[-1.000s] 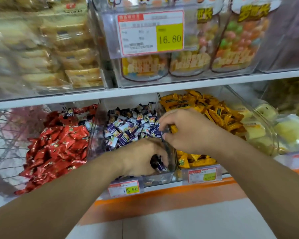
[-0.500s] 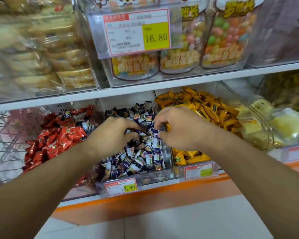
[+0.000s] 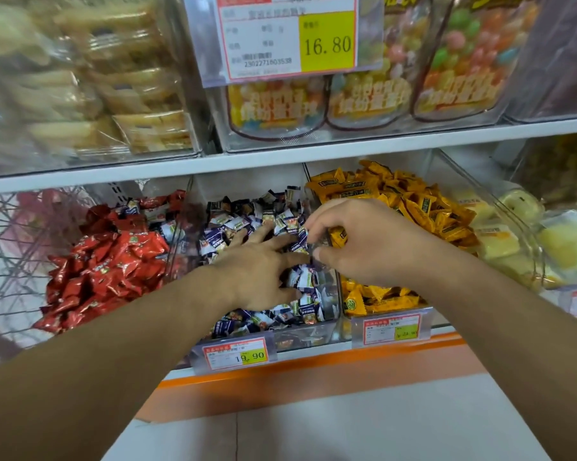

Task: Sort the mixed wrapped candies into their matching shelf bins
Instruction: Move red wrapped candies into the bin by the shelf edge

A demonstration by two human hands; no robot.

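On the lower shelf stand three clear bins. The left one holds red candies (image 3: 107, 264) with a few blue-and-white ones mixed in at its back (image 3: 169, 229). Blue-and-white candies (image 3: 247, 221) fill the middle bin (image 3: 300, 337), and yellow candies (image 3: 413, 201) fill the bin to its right. My left hand (image 3: 257, 271) lies on the blue-and-white pile, fingers straight and spread. My right hand (image 3: 366, 241) hovers over the divider between the middle and yellow bins, its fingers curled round a yellow candy (image 3: 338, 236).
A bin of pale yellow wrapped cakes (image 3: 513, 234) sits at far right and a wire basket (image 3: 11, 247) at far left. Price tags (image 3: 237, 354) hang on the bin fronts. The upper shelf (image 3: 280, 161) carries jars of coloured sweets and packed biscuits close overhead.
My left hand has risen from the front of the middle bin onto the pile and spread its fingers flat. My right hand has stayed at the divider with the yellow candy.
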